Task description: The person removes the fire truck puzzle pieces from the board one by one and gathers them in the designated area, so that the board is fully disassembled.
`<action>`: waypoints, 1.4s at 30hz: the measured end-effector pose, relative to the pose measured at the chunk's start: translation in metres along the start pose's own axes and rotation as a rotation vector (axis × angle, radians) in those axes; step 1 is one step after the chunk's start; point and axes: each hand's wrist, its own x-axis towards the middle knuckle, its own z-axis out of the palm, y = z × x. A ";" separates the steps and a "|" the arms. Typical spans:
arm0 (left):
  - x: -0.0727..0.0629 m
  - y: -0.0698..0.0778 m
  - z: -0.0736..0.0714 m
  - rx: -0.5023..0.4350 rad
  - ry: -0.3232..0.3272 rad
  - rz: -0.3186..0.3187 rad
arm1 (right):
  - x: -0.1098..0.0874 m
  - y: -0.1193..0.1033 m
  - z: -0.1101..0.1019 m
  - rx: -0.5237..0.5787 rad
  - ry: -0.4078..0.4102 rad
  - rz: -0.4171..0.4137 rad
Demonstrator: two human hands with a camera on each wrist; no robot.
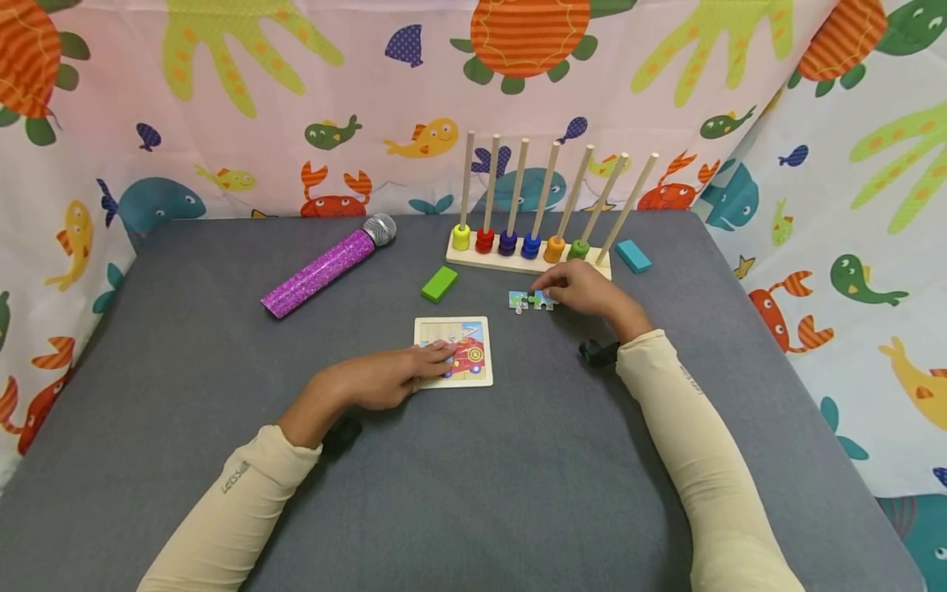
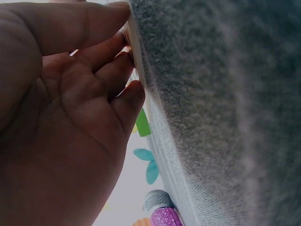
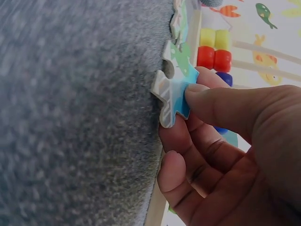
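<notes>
My left hand (image 1: 385,376) rests on a small square wooden picture puzzle (image 1: 479,339) with a red vehicle, its fingers lying across the left part. In the left wrist view the thumb (image 2: 89,26) meets the puzzle's edge. With thumb and fingers, my right hand (image 1: 584,289) pinches a jigsaw piece (image 3: 178,87) printed in blue and green. A second jigsaw piece (image 1: 517,302) lies on the table just left of it; the two stand close together, and whether they interlock I cannot tell.
Behind the pieces stands a wooden peg counter (image 1: 491,261) with tall rods and coloured beads. A green block (image 1: 440,284) and a purple glitter microphone (image 1: 321,271) lie to the left. A blue block (image 1: 633,256) lies right of the counter on the grey table (image 1: 473,510).
</notes>
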 end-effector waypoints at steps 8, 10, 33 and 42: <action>-0.002 0.003 0.003 -0.011 -0.014 -0.016 | 0.001 0.007 0.010 0.002 0.005 0.042; -0.003 0.003 0.005 -0.015 -0.018 -0.010 | 0.000 0.009 0.012 0.002 0.003 0.043; -0.001 0.000 0.000 -0.007 -0.001 0.021 | 0.001 -0.024 0.017 0.031 0.080 -0.053; 0.000 0.000 -0.002 -0.021 -0.001 0.028 | 0.005 -0.035 0.025 0.027 0.027 -0.108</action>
